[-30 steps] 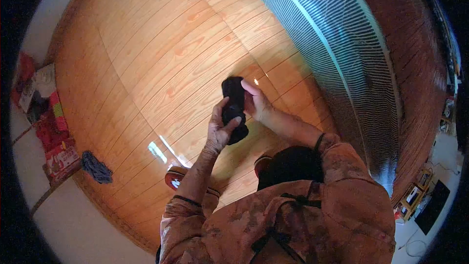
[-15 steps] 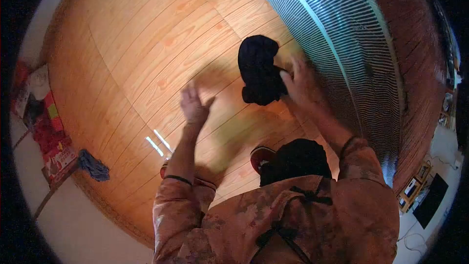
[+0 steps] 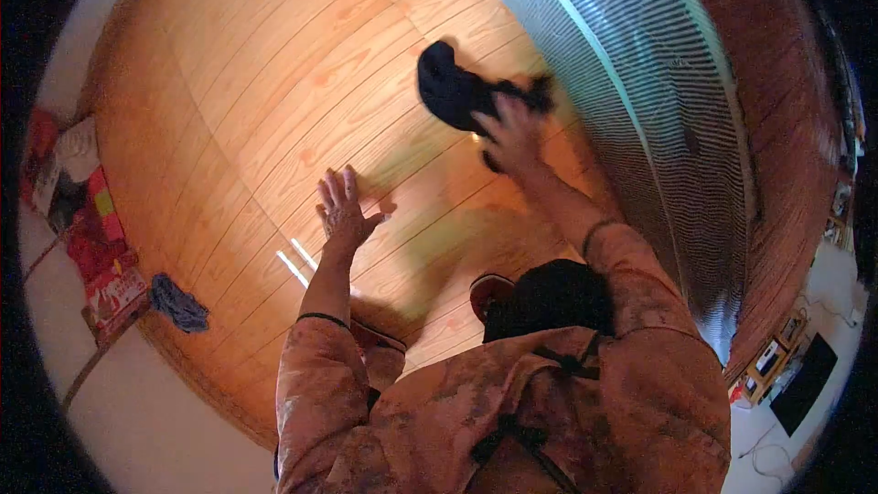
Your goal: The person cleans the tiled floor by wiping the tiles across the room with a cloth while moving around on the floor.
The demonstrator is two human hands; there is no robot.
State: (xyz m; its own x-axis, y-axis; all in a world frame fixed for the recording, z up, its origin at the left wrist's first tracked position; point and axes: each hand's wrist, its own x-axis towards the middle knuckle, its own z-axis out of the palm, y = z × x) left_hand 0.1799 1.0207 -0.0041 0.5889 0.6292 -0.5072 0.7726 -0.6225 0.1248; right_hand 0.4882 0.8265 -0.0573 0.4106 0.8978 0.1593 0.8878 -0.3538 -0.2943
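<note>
A dark, bunched cloth item point(image 3: 448, 87), black all over, lies on the wood-grain surface; its exact kind does not show. Its right end is smeared by motion. My right hand point(image 3: 512, 137) is at its lower right edge, slightly blurred, fingers stretched out and apart over the cloth. Whether the fingertips press on it I cannot tell. A small dark bit shows beside my right wrist. To the left, my left hand point(image 3: 344, 215) is spread wide with nothing in it, just over or on the wood-grain surface point(image 3: 283, 110).
A blue-and-white striped fabric point(image 3: 622, 55) borders the surface on the right. At the left edge sit a crumpled blue-grey cloth point(image 3: 178, 302) and a red printed package point(image 3: 117, 293). A dark flat panel point(image 3: 805, 384) and cables are at the far right.
The black cloth has shifted up and left and changed shape, its right end now stretched out sideways. My right hand has moved left onto its edge. My left hand has dropped slightly lower and left.
</note>
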